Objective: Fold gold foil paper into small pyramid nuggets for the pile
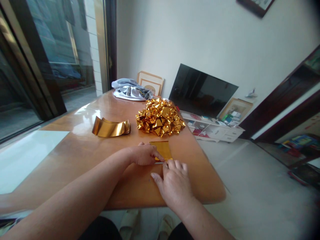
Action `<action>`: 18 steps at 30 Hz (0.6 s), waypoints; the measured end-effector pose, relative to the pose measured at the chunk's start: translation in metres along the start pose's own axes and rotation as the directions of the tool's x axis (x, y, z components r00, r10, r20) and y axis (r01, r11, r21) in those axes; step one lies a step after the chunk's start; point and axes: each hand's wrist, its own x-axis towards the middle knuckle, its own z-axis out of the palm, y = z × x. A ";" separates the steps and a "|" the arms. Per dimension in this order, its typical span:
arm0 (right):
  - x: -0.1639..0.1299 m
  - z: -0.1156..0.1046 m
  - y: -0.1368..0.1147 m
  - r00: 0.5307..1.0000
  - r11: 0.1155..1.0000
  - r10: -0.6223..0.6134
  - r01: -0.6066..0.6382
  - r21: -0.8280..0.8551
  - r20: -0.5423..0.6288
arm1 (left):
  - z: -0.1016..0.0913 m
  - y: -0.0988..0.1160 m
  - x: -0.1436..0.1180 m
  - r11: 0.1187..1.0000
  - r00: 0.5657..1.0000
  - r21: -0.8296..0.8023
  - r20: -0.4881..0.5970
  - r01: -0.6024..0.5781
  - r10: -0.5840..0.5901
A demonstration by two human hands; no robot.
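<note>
From where I stand, the gold sheet [161, 150] lies flat on the table [135, 193], just below the middle of the frame, with both hands at its near edge. The left hand [145, 155] comes in from the lower left, its index finger stretched out onto the sheet near that edge; its other fingers are partly hidden, and I can't tell whether they pinch anything. The right hand [177, 180], from the lower right, rests palm down, its fingers side by side and bent at the sheet's near right corner, the thumb spread well out to the left. Just above the sheet in the frame sits a heap [161, 118] of crumpled-looking, folded gold pieces. Left of it, a curved gold stack [110, 128] stands apart. A pale grey cloth [130, 90] lies bunched at the table's far end, upper centre. Beyond, right of centre, a dark television [203, 90] stands over a white cabinet [212, 130]. Two slippers [130, 221] show at the bottom of the frame.
</note>
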 end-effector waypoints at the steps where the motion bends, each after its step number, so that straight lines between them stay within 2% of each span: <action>1: 0.000 0.000 -0.001 1.000 1.000 -0.003 0.003 -0.001 0.001 | 0.000 0.000 0.000 1.000 1.000 -0.006 0.001 0.002 -0.002; 18: 0.002 -0.003 -0.024 0.999 0.995 -0.038 0.037 0.094 0.002 | -0.005 0.000 -0.001 0.996 0.998 -0.063 0.029 -0.055 0.057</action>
